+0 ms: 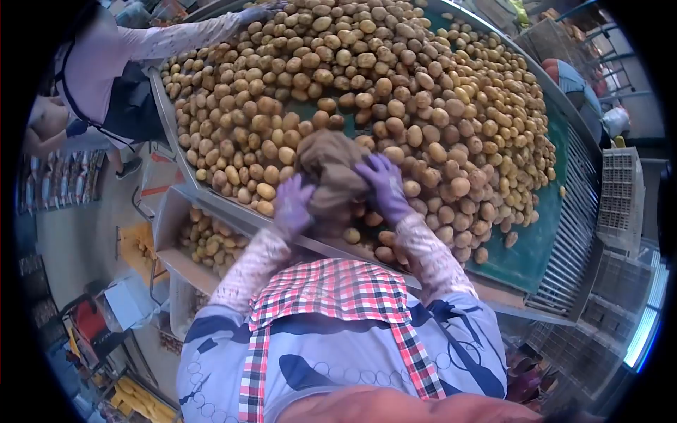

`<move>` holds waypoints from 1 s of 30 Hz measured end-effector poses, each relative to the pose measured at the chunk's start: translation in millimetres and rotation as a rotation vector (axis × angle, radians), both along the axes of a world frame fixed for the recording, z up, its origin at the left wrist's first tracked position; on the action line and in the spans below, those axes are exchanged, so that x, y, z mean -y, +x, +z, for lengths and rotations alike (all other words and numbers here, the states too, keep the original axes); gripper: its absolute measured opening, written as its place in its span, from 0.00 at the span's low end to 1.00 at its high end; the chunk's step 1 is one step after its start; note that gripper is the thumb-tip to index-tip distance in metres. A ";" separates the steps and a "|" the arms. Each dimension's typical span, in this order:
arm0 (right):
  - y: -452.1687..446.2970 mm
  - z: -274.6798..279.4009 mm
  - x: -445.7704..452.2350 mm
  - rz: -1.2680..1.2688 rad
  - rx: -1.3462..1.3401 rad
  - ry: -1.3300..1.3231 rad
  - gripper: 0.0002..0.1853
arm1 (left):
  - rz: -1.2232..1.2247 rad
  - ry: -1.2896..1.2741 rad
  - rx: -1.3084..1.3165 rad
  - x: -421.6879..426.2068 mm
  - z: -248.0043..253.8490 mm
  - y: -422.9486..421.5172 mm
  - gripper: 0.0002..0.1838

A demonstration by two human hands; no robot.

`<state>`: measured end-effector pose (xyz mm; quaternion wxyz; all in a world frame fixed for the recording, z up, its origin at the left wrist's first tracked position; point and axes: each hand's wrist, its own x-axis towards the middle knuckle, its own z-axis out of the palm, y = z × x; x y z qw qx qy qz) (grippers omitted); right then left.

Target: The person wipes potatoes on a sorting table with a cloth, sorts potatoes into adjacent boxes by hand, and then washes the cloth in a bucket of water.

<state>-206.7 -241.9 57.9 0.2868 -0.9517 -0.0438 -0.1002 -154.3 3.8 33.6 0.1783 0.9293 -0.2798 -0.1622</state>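
A: "Located the brown cloth (331,169) where?"

B: "At 12 o'clock from the checked apron (328,292), on the round produce (423,134), between the left hand (293,204) and the right hand (384,187)."

A: "Checked both hands?"

B: "Noted left fingers at the cloth's 9 o'clock side, right fingers against its 3 o'clock side. Could not tell whether clenched or merely touching."

A: "Required what for sound handling?"

B: "Called for gathering loose folds inward, with even pressure from both sides and without dragging across the produce."

A: "Oriented how?"

B: "Ran lengthwise roughly 11 to 5 o'clock, crumpled. Could not identify a front."
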 end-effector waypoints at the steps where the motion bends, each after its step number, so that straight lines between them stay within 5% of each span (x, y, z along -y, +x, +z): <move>1: -19.6 14.4 0.8 -0.002 -0.039 0.059 0.29 | -0.047 -0.043 0.007 0.8 5.8 -21.1 0.32; 4: -76.5 22.0 5.0 -0.106 -0.076 0.030 0.30 | -0.168 -0.086 -0.023 17.9 7.0 -65.7 0.30; 7: -107.9 -42.3 -9.0 -0.334 0.124 -0.584 0.21 | -0.324 -0.026 0.016 31.7 -9.3 -66.1 0.33; 9: -112.5 -47.8 -11.7 -0.296 -0.014 -0.848 0.17 | -0.388 0.018 0.037 36.5 -21.6 -57.7 0.32; 12: -75.7 -55.9 -24.3 -0.345 -0.170 -0.616 0.24 | -0.324 0.143 0.016 46.5 -15.8 -25.0 0.29; 14: -21.2 -77.7 -15.4 -0.401 0.136 -0.470 0.23 | -0.312 0.314 0.310 53.7 -44.1 7.5 0.32; 16: 43.8 -95.2 -8.1 -0.266 0.132 -0.424 0.22 | -0.217 0.375 0.379 62.1 -58.0 68.9 0.39; 18: 128.1 -56.1 -2.6 -0.262 0.191 -0.368 0.23 | -0.108 0.498 0.760 64.4 -92.1 135.5 0.45; 20: 208.1 -72.0 19.2 -0.219 0.230 -0.346 0.24 | 0.082 0.271 0.220 87.3 -38.2 186.9 0.49; 21: 243.0 -100.6 26.8 -0.272 0.177 -0.467 0.31 | 0.089 0.373 0.277 97.7 -15.9 207.6 0.50; 24: 282.0 -104.1 22.5 -0.323 0.253 -0.498 0.26 | 0.153 0.409 0.471 108.7 -29.7 247.5 0.49; 25: 284.4 -107.2 22.1 -0.334 0.230 -0.508 0.26 | 0.196 0.410 0.349 109.8 -31.4 248.7 0.60; 27: 282.8 -105.9 16.3 -0.370 0.200 -0.518 0.26 | 0.164 0.441 0.248 107.0 -29.1 242.7 0.58; 28: 269.5 -102.6 18.9 -0.294 0.159 -0.318 0.28 | 0.153 0.453 0.213 104.5 -25.8 242.2 0.57; 30: 230.7 -99.5 14.1 -0.326 0.173 -0.281 0.30 | 0.099 0.374 0.342 88.7 -44.0 209.6 0.42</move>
